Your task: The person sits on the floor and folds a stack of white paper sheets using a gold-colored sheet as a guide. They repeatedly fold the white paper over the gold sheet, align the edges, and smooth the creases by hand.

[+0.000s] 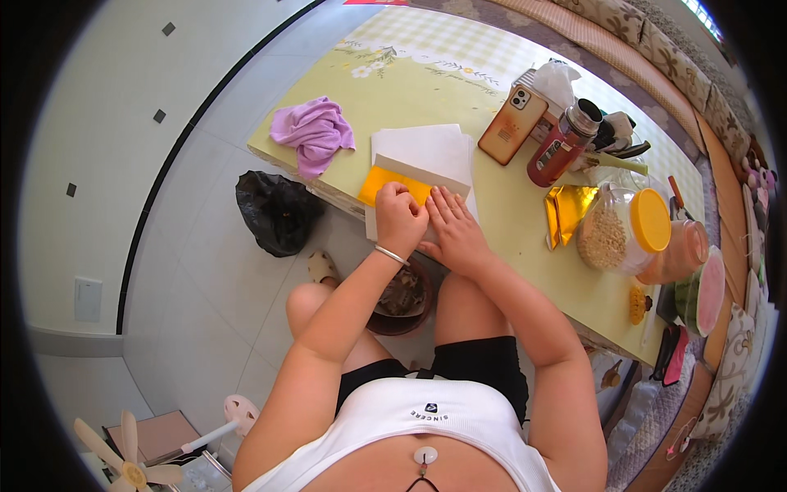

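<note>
A gold-yellow sheet (379, 180) lies on a stack of white paper (420, 141) at the table's near edge. A white flap of paper (422, 170) stands up along the sheet's far side. My left hand (401, 220), with a bracelet at the wrist, rests on the gold sheet with its fingers curled in; whatever is between them is hidden. Beside it my right hand (456, 231) lies flat, fingers stretched out over the sheet's right end and the white paper. The two hands nearly touch, and they cover much of the sheet.
Left on the table lies a lilac cloth (314, 133). To the right are a phone (513, 125), a red thermos (554, 157), a gold foil packet (567, 215), a yellow-lidded jar (608, 231) and a cut watermelon (707, 291). Below are a black bag (277, 215) and a bin (425, 300).
</note>
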Demonstrator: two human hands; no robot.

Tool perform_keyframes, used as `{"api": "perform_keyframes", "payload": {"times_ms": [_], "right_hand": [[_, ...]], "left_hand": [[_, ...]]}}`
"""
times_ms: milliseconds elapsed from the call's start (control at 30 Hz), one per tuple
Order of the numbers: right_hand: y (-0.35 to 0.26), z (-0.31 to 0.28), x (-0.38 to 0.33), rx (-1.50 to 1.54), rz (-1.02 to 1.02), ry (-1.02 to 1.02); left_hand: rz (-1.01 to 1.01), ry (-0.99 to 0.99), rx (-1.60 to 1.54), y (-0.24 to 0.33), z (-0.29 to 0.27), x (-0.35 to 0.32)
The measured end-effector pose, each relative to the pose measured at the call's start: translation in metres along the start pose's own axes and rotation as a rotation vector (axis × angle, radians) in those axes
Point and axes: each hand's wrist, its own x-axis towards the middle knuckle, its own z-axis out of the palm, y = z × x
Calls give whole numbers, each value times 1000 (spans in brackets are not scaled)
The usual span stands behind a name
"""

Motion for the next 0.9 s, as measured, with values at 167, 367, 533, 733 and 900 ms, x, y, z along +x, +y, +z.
{"api": "perform_keyframes", "payload": {"times_ms": [167,367,533,733,900], "right_hand": [[0,3,-1,13,-7,-5],[-3,-12,1,24,-47,-117],[-2,-20,2,37,-76,-199],[15,-28,3,157,-141,-186],[44,-37,12,170,-157,-43]], "left_hand": [[3,2,16,-1,0,0],[159,-177,62,-13,-27,4],[504,-260,211,-36,-78,18],[718,-306,293,-58,-91,34],[724,-263,199,-45,-77,22]]}}
